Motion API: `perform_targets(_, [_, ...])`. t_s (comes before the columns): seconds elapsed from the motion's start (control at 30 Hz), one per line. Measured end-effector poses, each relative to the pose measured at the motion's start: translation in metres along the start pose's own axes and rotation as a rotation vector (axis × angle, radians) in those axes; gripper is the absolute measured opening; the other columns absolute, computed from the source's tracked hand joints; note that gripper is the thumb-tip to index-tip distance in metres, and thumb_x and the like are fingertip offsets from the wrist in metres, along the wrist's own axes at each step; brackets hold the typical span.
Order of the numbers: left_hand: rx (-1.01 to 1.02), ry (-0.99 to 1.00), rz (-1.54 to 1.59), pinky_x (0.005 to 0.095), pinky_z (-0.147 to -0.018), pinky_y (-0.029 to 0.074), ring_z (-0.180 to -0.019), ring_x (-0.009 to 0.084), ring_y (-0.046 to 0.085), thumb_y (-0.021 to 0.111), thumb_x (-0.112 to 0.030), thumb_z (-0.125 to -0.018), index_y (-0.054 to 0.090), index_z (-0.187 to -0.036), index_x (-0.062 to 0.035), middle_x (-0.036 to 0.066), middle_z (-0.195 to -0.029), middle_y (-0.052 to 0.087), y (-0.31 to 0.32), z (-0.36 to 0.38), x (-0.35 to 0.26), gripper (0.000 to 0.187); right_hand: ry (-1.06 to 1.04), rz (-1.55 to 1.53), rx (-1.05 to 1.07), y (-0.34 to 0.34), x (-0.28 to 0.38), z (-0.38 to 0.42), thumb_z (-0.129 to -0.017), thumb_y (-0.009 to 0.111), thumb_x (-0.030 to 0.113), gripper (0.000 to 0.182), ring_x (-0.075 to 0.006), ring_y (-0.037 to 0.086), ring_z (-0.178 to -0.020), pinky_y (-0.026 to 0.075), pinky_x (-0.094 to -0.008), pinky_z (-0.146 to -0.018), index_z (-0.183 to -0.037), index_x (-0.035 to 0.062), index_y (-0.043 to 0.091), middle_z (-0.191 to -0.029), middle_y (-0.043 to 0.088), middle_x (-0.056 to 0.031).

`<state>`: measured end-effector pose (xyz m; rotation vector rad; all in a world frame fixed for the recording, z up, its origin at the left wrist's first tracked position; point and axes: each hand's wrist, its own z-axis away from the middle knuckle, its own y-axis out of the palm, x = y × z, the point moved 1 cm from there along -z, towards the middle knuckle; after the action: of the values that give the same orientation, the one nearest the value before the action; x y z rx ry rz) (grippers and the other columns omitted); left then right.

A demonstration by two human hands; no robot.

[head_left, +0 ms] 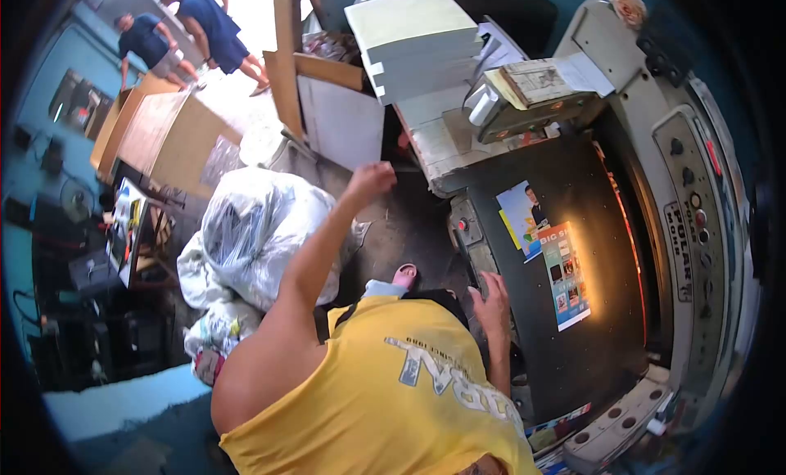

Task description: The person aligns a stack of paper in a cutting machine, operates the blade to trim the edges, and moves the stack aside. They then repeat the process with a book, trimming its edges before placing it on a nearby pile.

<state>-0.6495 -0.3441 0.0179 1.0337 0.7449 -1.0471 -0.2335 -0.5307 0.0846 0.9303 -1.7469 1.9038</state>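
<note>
My left hand is raised over the dark floor, left of the machine's stack table, with its fingers curled in and nothing showing in them. My right hand is at the near edge of the black machine table, fingers stretched and apart. On that table lie a printed flyer marked "BIG S", partly in a bright glow, and a blue and yellow leaflet whose edge is close to the flyer's. A panel with a red button sits on the table's front edge, above my right hand.
A tall stack of paper stands on the worn side table. The Polar Mohr control panel runs along the right. White plastic bags bulge on the floor at left, below a large cardboard box. Two people are by the doorway.
</note>
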Motion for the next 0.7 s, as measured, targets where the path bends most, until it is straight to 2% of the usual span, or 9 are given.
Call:
perform_targets(0.03, [-0.229, -0.018, -0.014, 0.033, -0.081, 0.057, -0.097, 0.025, 0.071, 0.067, -0.021, -0.097, 0.063, -0.112, 0.0006, 0.012, -0.102, 0.068, 0.013, 0.009, -0.038, 0.027, -0.049, -0.024, 0.028, 0.002, 0.002, -0.013, -0.084, 0.075, 0.018, 0.045, -0.0374, 0.059, -0.117, 0.048, -0.0434, -0.1, -0.124, 0.0018, 0.063, -0.123, 0.062, -0.018])
perform_targets(0.07, [-0.273, 0.048, 0.051, 0.0372, -0.085, 0.058, -0.099, 0.0301, 0.07, 0.067, -0.025, -0.098, 0.058, -0.117, 0.0055, 0.017, -0.107, 0.067, 0.004, -0.003, -0.054, 0.037, -0.111, -0.024, 0.058, 0.003, 0.001, -0.018, -0.084, 0.075, 0.017, 0.044, -0.0368, 0.06, -0.116, 0.049, -0.043, -0.1, -0.124, 0.0034, 0.064, -0.122, 0.062, -0.0171])
perform_targets(0.2, [-0.218, 0.164, 0.137, 0.0447, -0.09, 0.057, -0.101, 0.0347, 0.069, 0.07, -0.041, -0.095, 0.059, -0.116, 0.0052, 0.019, -0.109, 0.067, -0.02, -0.058, -0.128, 0.052, -0.178, -0.145, 0.202, 0.001, -0.02, -0.028, -0.083, 0.076, 0.015, 0.043, -0.0348, 0.064, -0.105, 0.053, -0.042, -0.092, -0.123, 0.0049, 0.064, -0.115, 0.065, -0.0153])
perform_targets(0.27, [-0.341, 0.155, 0.09, 0.0497, -0.096, 0.055, -0.117, 0.0418, 0.062, 0.072, -0.053, -0.091, 0.049, -0.13, 0.0115, 0.03, -0.129, 0.057, 0.0, -0.063, -0.175, 0.079, -0.171, -0.163, 0.235, -0.011, -0.026, -0.043, -0.082, 0.076, 0.013, 0.042, -0.0329, 0.066, -0.099, 0.054, -0.0401, -0.088, -0.122, 0.0043, 0.064, -0.111, 0.067, -0.0145])
perform_targets(0.37, [-0.396, 0.127, 0.048, 0.0537, -0.099, 0.052, -0.123, 0.0467, 0.056, 0.076, -0.06, -0.084, 0.038, -0.142, 0.0144, 0.037, -0.137, 0.048, 0.008, -0.094, -0.222, 0.101, -0.131, -0.21, 0.133, -0.026, -0.039, -0.064, -0.082, 0.076, 0.01, 0.041, -0.0289, 0.068, -0.092, 0.055, -0.0371, -0.083, -0.12, 0.0036, 0.065, -0.106, 0.067, -0.0131])
perform_targets(0.47, [-0.456, 0.115, -0.076, 0.055, -0.1, 0.051, -0.122, 0.0475, 0.057, 0.078, -0.071, -0.073, 0.033, -0.149, 0.0089, 0.038, -0.138, 0.047, 0.012, -0.12, -0.256, 0.119, -0.062, -0.252, 0.015, -0.039, -0.029, -0.091, -0.083, 0.075, 0.008, 0.037, -0.0254, 0.069, -0.09, 0.055, -0.0354, -0.08, -0.118, 0.0023, 0.066, -0.102, 0.068, -0.0126])
perform_targets(0.57, [-0.348, 0.024, -0.135, 0.0527, -0.095, 0.054, -0.116, 0.0399, 0.062, 0.078, -0.071, -0.074, 0.044, -0.146, 0.0027, 0.031, -0.133, 0.054, 0.005, -0.16, -0.269, 0.108, -0.021, -0.272, -0.051, -0.037, 0.001, -0.119, -0.084, 0.075, 0.008, 0.035, -0.0245, 0.069, -0.089, 0.055, -0.0345, -0.079, -0.117, 0.0015, 0.066, -0.099, 0.069, -0.0125])
perform_targets(0.67, [-0.183, 0.044, -0.139, 0.048, -0.09, 0.056, -0.107, 0.0322, 0.064, 0.079, -0.069, -0.076, 0.052, -0.139, -0.0004, 0.02, -0.121, 0.063, 0.005, -0.174, -0.27, 0.097, -0.021, -0.314, -0.042, -0.014, 0.045, -0.149, -0.085, 0.076, 0.01, 0.035, -0.023, 0.069, -0.088, 0.056, -0.0337, -0.079, -0.118, 0.0022, 0.066, -0.101, 0.07, -0.0114])
perform_targets(0.7, [-0.169, -0.011, -0.133, 0.0467, -0.088, 0.057, -0.105, 0.0282, 0.065, 0.077, -0.066, -0.08, 0.06, -0.13, -0.0057, 0.015, -0.114, 0.065, 0.003, -0.175, -0.273, 0.081, -0.034, -0.335, -0.022, -0.006, 0.066, -0.16, -0.085, 0.076, 0.009, 0.035, -0.0229, 0.069, -0.088, 0.056, -0.0337, -0.079, -0.118, 0.0023, 0.066, -0.101, 0.07, -0.0113])
